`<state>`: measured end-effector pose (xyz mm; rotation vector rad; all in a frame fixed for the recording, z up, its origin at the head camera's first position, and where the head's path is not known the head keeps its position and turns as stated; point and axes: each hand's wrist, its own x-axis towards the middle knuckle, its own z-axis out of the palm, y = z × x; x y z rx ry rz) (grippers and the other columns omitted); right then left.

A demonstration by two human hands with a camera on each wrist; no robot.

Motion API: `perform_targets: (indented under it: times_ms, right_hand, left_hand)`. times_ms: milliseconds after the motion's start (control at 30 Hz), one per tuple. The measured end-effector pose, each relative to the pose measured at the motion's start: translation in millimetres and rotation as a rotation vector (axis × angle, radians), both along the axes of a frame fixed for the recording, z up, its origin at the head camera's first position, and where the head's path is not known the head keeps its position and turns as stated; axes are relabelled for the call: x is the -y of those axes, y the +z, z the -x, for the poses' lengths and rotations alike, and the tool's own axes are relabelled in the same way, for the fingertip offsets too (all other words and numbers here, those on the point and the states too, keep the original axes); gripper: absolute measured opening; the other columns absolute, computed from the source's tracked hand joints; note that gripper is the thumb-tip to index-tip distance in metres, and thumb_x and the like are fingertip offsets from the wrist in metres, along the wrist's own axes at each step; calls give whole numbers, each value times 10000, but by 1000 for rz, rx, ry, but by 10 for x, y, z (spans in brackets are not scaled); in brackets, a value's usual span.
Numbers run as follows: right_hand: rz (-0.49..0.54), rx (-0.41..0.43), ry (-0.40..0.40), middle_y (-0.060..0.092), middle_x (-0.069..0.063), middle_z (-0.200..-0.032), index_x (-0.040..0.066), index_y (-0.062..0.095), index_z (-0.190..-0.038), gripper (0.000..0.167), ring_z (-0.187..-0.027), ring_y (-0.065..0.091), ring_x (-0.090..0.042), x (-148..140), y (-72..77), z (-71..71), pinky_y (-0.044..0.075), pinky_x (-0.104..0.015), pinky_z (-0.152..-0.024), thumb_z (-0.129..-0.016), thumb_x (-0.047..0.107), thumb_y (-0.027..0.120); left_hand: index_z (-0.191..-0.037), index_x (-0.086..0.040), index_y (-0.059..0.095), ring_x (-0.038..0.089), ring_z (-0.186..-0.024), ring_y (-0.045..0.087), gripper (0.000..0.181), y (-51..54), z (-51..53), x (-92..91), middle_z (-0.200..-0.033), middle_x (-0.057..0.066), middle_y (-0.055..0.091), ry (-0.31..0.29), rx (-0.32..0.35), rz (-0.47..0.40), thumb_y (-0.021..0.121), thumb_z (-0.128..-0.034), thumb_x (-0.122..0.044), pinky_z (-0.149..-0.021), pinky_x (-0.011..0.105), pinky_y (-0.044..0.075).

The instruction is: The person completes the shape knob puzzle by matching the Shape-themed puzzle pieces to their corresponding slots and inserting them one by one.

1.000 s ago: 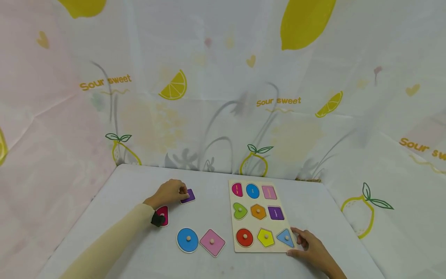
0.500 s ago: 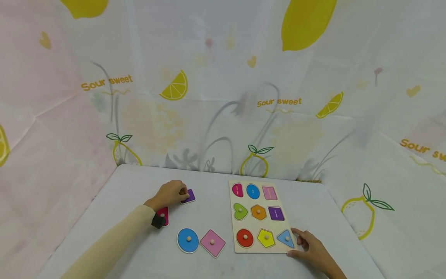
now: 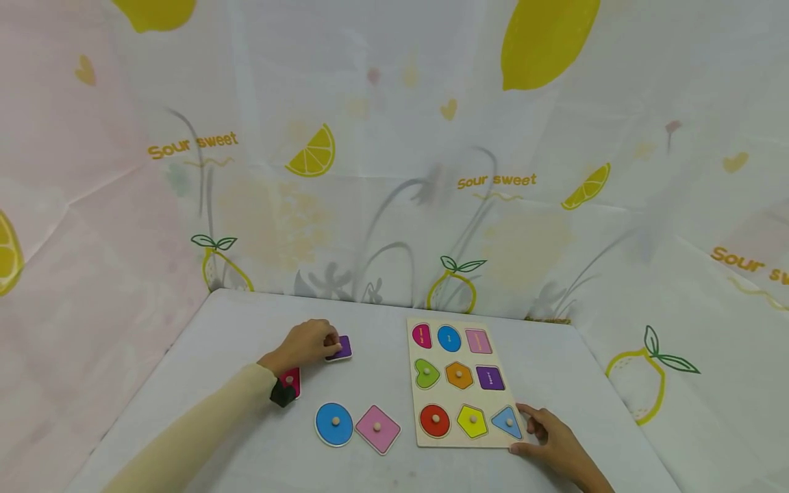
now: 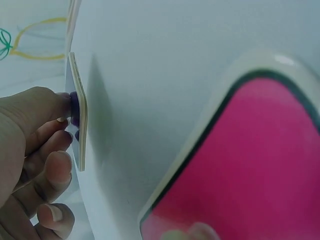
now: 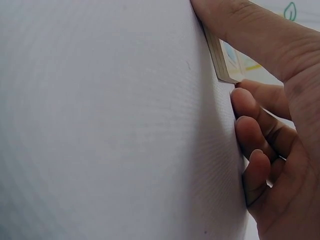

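My left hand [image 3: 305,344] pinches the knob of a purple square puzzle piece [image 3: 346,348] at the table's left side. In the left wrist view that piece [image 4: 80,125] is seen edge-on, raised slightly off the table with a shadow beside it. My right hand [image 3: 548,441] holds the near right corner of the wooden puzzle board [image 3: 445,397], thumb at the front edge and forefinger at the right side. The board's near row and two middle places hold knobbed pieces. Its far row and the purple square place show printed shapes without knobs.
A magenta piece [image 3: 294,381] lies under my left wrist, partly hidden by a black wrist device [image 3: 283,392]. A blue round piece [image 3: 333,424] and a pink piece [image 3: 378,429] lie left of the board on the white table. A lemon-printed cloth [image 3: 382,205] stands behind.
My left hand and the purple square piece have shifted slightly to the right, and the piece has come up a little from the table. The right hand stays at the board.
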<state>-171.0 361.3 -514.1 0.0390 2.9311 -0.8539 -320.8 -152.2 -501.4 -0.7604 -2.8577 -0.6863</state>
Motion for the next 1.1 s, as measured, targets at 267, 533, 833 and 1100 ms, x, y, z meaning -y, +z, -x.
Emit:
perform_targets:
  times_ms: [267, 533, 833, 1100]
  right_hand:
    - [3, 11, -9, 460, 11, -856, 42, 617, -1384, 846, -792, 439, -156, -7, -14, 5, 399, -263, -679, -684, 370, 961]
    - [7, 9, 2, 460, 12, -859, 34, 620, -1378, 831, -794, 438, -151, -6, -12, 1, 394, -260, -682, -691, 355, 958]
    - [-7, -8, 9, 464, 21, -868, 43, 626, -1370, 832, -792, 431, -133, -8, 2, 1, 382, -259, -679, -685, 379, 957]
    - [6, -3, 25, 461, 16, -871, 33, 621, -1372, 818, -793, 431, -133, -12, 4, 1, 380, -260, -679, -700, 362, 952]
  left_hand:
    - [-856, -164, 745, 67, -709, 512, 116, 12, -23, -80, -784, -85, 567, -27, -2, -9, 803, -904, -253, -624, 275, 474]
    - [-844, -167, 734, 61, -702, 504, 119, 12, -77, -126, -779, -79, 570, -48, -23, -24, 807, -898, -243, -618, 266, 472]
    - [-854, -156, 741, 60, -704, 502, 120, 34, -85, -222, -778, -79, 573, -86, -31, -42, 793, -913, -247, -618, 255, 460]
    - [-853, -157, 740, 55, -704, 507, 122, 34, -107, -293, -774, -79, 574, -96, -52, -42, 797, -911, -247, -611, 253, 457]
